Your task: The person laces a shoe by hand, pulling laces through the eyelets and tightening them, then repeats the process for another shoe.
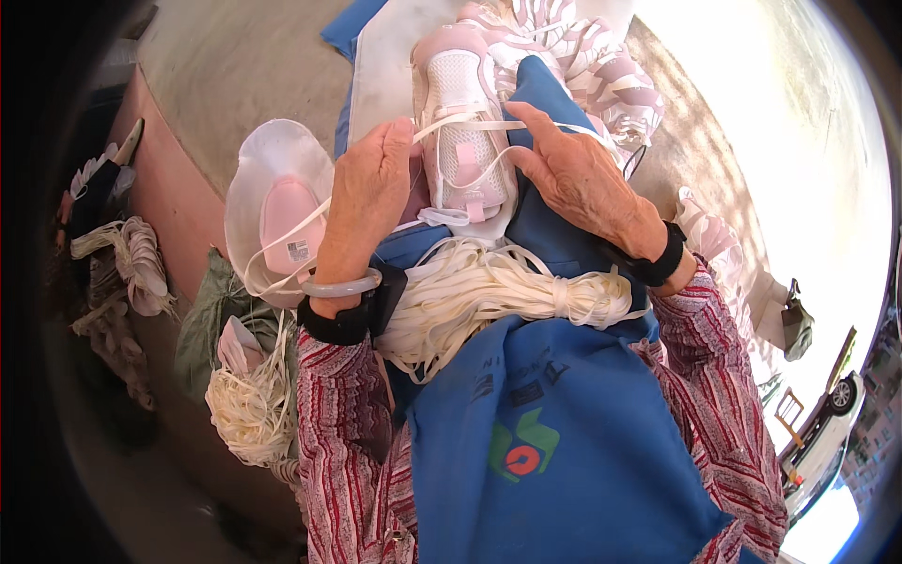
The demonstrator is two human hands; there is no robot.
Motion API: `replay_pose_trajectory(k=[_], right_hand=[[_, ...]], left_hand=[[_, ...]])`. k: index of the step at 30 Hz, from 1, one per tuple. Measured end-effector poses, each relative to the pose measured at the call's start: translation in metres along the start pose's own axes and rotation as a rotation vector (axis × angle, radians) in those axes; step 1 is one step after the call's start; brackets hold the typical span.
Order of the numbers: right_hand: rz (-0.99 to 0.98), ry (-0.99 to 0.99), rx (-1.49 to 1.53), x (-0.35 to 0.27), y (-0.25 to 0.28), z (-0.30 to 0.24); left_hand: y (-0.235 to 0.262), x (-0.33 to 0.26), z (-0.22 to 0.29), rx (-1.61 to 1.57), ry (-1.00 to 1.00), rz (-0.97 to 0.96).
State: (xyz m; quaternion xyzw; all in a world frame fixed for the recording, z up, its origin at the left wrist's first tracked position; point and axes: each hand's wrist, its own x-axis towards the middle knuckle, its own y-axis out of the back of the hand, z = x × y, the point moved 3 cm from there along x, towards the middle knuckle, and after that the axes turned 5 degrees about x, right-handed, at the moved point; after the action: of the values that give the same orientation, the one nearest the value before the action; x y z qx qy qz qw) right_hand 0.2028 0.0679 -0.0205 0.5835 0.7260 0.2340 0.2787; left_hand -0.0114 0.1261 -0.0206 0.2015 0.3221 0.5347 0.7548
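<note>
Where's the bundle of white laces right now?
In the head view, the bundle of white laces lies on the blue apron, just below the pink shoe, between both wrists.

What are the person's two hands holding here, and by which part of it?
The left hand steadies the pink and white shoe at its side near the heel. The right hand pinches the white lace stretched across its top.

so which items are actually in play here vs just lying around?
In play:
left hand
right hand
pink mesh shoe upper
flat white lace
white lace bundle on the lap

Lying about:
pink insole on white sole
pile of pink-and-white uppers
lace hank, lower left
</note>
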Motion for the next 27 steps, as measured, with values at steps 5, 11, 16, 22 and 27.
replay_pose_trajectory(k=[5, 11, 16, 22, 27], right_hand=[[0.026, 0.131, 0.039, 0.005, 0.008, 0.017], [0.05, 0.23, -0.02, -0.002, 0.05, 0.038], [0.048, 0.214, -0.101, -0.01, 0.049, 0.058], [0.19, 0.034, -0.055, -0.026, 0.055, 0.054], [0.056, 0.205, -0.003, -0.032, 0.039, 0.039]], left_hand=[[0.005, -0.002, 0.002, -0.078, 0.083, -0.08], [0.004, -0.035, 0.03, -0.022, -0.096, 0.104], [0.013, -0.026, 0.003, 0.357, -0.238, 0.156], [0.022, -0.02, 0.003, 0.16, -0.192, 0.234], [0.022, -0.033, 0.024, -0.252, -0.148, 0.364]])
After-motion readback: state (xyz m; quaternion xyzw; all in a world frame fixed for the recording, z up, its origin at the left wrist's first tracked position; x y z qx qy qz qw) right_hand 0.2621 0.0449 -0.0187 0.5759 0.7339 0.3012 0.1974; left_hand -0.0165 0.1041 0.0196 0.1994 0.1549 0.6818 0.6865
